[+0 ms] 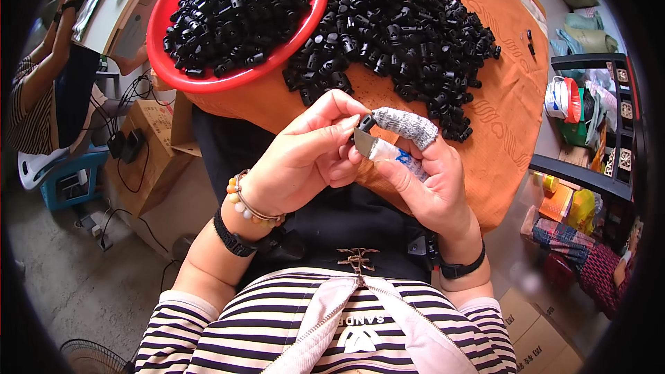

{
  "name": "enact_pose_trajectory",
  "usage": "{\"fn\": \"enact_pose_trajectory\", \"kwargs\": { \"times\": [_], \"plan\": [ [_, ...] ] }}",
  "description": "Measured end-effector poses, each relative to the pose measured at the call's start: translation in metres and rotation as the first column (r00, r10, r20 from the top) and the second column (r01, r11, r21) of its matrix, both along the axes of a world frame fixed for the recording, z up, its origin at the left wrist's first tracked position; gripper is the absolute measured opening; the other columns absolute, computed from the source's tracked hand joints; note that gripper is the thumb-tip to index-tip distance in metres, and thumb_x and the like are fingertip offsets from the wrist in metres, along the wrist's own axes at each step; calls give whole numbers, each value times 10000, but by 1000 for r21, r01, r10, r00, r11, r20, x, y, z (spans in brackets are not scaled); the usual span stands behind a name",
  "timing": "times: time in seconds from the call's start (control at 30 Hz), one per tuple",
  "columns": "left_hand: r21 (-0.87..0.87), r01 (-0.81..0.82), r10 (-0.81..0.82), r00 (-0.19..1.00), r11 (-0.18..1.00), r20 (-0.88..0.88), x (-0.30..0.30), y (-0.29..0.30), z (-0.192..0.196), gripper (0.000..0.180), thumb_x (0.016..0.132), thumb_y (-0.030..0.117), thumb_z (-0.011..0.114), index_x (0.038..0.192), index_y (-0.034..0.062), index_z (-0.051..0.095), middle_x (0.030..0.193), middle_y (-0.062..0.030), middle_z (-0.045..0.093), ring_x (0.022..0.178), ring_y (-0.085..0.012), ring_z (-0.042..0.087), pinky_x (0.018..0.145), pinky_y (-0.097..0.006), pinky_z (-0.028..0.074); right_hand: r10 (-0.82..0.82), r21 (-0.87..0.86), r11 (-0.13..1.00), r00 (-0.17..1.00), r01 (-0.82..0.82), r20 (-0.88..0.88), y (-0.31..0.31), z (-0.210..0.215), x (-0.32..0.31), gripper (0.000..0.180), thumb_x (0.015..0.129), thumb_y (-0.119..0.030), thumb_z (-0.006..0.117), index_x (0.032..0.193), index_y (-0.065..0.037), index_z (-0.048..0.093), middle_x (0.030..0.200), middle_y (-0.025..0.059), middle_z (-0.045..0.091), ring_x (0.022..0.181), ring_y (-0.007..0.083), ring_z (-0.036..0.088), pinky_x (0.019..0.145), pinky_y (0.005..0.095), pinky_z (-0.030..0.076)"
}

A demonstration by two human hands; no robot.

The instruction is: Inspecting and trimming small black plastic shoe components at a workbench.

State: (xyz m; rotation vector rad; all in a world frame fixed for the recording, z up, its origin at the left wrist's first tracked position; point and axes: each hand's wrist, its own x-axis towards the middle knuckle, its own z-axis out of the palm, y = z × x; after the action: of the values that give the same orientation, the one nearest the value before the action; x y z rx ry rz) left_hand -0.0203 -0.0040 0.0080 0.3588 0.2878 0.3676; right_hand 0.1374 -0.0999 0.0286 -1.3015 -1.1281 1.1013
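Note:
My left hand [294,159] pinches a small black plastic part [367,122] between thumb and fingertips, above the near edge of the orange tablecloth. Gripped in my right hand [443,187] is a short metal blade [364,143], its back end wrapped in white material with blue marks. The blade meets the black part or lies right against it; exact contact is too small to tell. A grey knitted finger sleeve [405,125] covers my right index finger. Beyond my hands, a large heap of similar black parts [395,34] lies on the tablecloth [495,180].
A red basin [158,69] full of black parts stands at the far left of the table. Cardboard boxes [142,138], cables and a blue stool [66,183] are on the left, where another person [41,90] sits. A dark shelf rack [589,170] holds bags on the right.

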Motion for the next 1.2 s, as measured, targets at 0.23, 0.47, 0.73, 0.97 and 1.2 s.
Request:
{"fn": "enact_pose_trajectory", "kwargs": {
  "times": [0.23, 0.47, 0.73, 0.97, 1.2],
  "plan": [
    [-29, 35, -35, 999, 999, 19, -2, 2, -1, 149, 932, 141, 428, 1059, 66, 449, 729, -30, 503, 541, -62, 360, 489, -192, 297, 17, 15, 1000, 999, -18, 43, 0, -1, 6, 319, 847, -34, 573, 1154, 20, 503, 924, 70, 635, 752, 48, 552, 639, 178, 447],
    [-65, 49, -46, 998, 997, 49, 0, 2, -3, 193, 915, 140, 453, 1096, 78, 428, 746, -41, 490, 529, -69, 371, 475, -196, 301, -19, 7, 1000, 998, 19, -62, -1, 2, -1, 344, 836, -29, 586, 1164, 23, 497, 903, 69, 631, 769, 47, 553, 647, 182, 449],
    [7, -16, 15, 1000, 1000, 26, 1, -1, 2, 170, 928, 128, 444, 1090, 84, 422, 768, -27, 501, 597, -69, 414, 523, -207, 323, -5, -14, 1000, 1000, 5, 9, -2, 1, -2, 394, 833, -50, 599, 1196, 24, 464, 933, 93, 636, 813, 66, 568, 686, 196, 457],
    [1, -2, 2, 999, 1000, 44, -1, 0, -1, 174, 929, 132, 441, 1095, 87, 421, 772, -30, 498, 591, -77, 402, 522, -206, 320, -14, 33, 999, 1000, 14, -11, -1, 0, -3, 377, 839, -49, 592, 1188, 23, 470, 993, 135, 637, 856, 90, 583, 716, 211, 469],
    [40, -34, 35, 999, 999, -22, 0, -1, 4, 163, 928, 129, 440, 1083, 87, 413, 769, -33, 489, 578, -80, 385, 515, -208, 311, -18, 40, 999, 1000, 18, 19, 1, 3, -3, 357, 841, -47, 587, 1177, 20, 484, 954, 111, 640, 823, 90, 588, 692, 212, 471]
  ]
}}
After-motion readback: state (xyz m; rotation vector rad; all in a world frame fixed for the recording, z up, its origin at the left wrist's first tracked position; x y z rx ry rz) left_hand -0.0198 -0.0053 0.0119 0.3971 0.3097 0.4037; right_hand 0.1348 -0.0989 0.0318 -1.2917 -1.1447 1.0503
